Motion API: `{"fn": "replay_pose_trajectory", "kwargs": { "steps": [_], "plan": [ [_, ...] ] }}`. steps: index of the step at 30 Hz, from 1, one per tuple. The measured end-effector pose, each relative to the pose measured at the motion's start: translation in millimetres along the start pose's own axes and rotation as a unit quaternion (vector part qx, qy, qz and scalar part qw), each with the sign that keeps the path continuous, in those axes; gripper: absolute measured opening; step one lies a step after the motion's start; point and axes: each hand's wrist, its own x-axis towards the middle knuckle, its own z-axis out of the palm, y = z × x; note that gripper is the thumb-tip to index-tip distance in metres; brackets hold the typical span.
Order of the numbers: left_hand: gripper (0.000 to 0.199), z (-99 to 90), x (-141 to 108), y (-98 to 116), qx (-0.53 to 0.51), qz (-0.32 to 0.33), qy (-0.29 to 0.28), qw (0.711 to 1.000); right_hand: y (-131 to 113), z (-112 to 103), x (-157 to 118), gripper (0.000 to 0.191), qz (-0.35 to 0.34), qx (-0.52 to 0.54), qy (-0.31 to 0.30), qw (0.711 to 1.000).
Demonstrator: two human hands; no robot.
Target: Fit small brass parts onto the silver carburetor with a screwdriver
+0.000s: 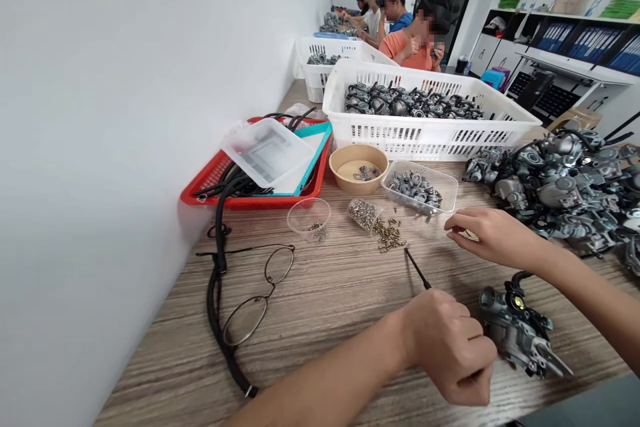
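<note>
My left hand (450,347) is a fist around the handle of a thin black screwdriver (416,268), whose tip reaches the edge of a loose pile of small brass screws (389,235). Those screws lie beside a tipped clear cup (364,215) full of more screws. Over the table, my right hand (483,232) hovers palm down with loosely bent fingers and nothing visible in them. It is just below a clear tray (423,187) of small metal parts. A metal carburetor-like part (515,327) lies on the table right of my left hand.
Glasses (257,297) and a black strap (216,320) lie at left, near a red basket (240,201). A tan bowl (359,170), a clear cup (309,217) and a white crate (425,140) stand beyond. Metal assemblies (560,187) are heaped at right. Several people sit behind.
</note>
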Motion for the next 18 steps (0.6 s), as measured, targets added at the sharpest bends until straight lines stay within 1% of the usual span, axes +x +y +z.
{"fn": "replay_pose_trajectory", "kwargs": {
  "steps": [2,4,6,9,11,13,15,18],
  "plan": [
    [0.030,0.2,1,0,-0.009,0.004,-0.006,1.000,1,-1,-3,0.022,0.004,0.009,0.011,1.000],
    [0.033,0.2,1,1,-0.018,0.002,0.005,1.000,1,-2,-7,0.022,0.011,0.011,0.018,1.000],
    [0.033,-0.9,1,1,-0.035,0.000,0.051,0.998,2,-4,-11,0.022,0.014,0.011,0.025,1.000],
    [0.027,-7.6,4,3,-0.065,-0.011,0.143,0.988,2,-9,-19,0.022,0.019,0.017,0.047,0.999],
    [0.023,-17.4,7,5,-0.083,-0.023,0.175,0.981,1,-12,-26,0.022,0.030,0.026,0.064,0.997],
    [0.021,-31.0,12,8,-0.104,-0.028,0.211,0.972,-1,-15,-33,0.020,0.047,0.038,0.081,0.995],
    [0.021,-46.6,17,9,-0.128,-0.026,0.267,0.955,-3,-16,-40,0.020,0.063,0.052,0.094,0.992],
    [0.030,-69.2,24,9,-0.182,-0.026,0.342,0.922,-5,-18,-47,0.021,0.081,0.082,0.107,0.988]
  ]
}}
